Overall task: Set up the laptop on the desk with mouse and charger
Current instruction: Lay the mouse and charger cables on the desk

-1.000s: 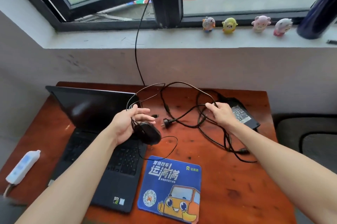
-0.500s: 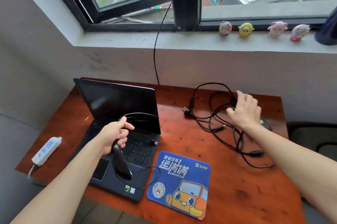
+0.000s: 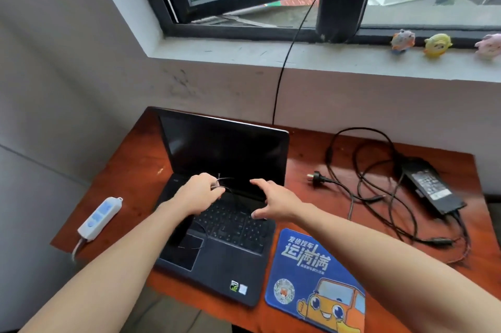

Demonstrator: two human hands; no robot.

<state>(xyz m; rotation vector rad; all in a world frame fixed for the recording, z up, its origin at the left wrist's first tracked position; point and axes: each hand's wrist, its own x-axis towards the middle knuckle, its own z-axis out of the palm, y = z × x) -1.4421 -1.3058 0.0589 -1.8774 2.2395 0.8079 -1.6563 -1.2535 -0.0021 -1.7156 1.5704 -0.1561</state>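
The black laptop [image 3: 227, 154] stands open with a dark screen on the left half of the red-brown desk [image 3: 306, 202]. Over its keyboard, my left hand [image 3: 199, 193] is closed around thin loops of the mouse cable [image 3: 225, 183]. More cable trails down to a dark blur, apparently the mouse [image 3: 176, 238], over the touchpad. My right hand [image 3: 273, 202] hovers over the keyboard's right side, fingers spread and holding nothing. The charger brick [image 3: 431, 189] lies at the desk's right with its tangled cords [image 3: 363, 186]. Its plug [image 3: 314, 177] points towards the laptop.
A blue mouse pad [image 3: 311, 273] with an orange cartoon car lies right of the laptop at the front edge. A white switch box [image 3: 100, 217] sits at the desk's left edge. A black cable [image 3: 282, 83] drops from the window. Small toys [image 3: 437, 45] line the sill.
My right hand left the charger cords and came left over the keyboard. My left hand rose towards the screen with the mouse cable. The view swung left.
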